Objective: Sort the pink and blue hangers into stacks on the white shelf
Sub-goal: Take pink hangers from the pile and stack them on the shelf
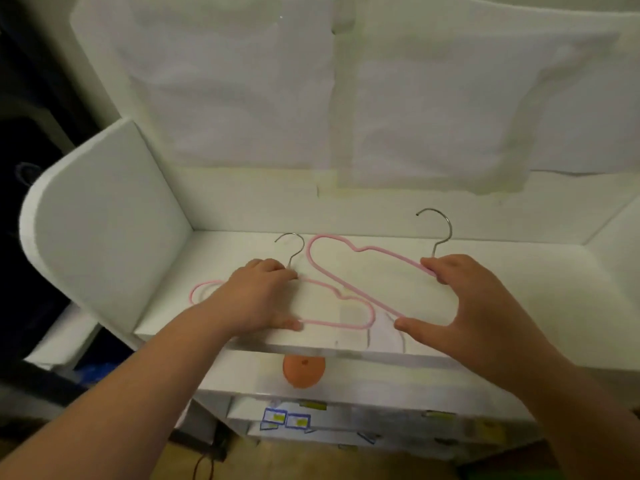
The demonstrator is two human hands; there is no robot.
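Two pink hangers on white shelf [519, 289]: left hand [258, 299] gripping flat pink hanger [346, 306], right hand [460, 306] holding raised pink hanger [346, 252].

left hanger [322, 308] flat on shelf [519, 289] | right hanger [353, 268] just right, overlapping it
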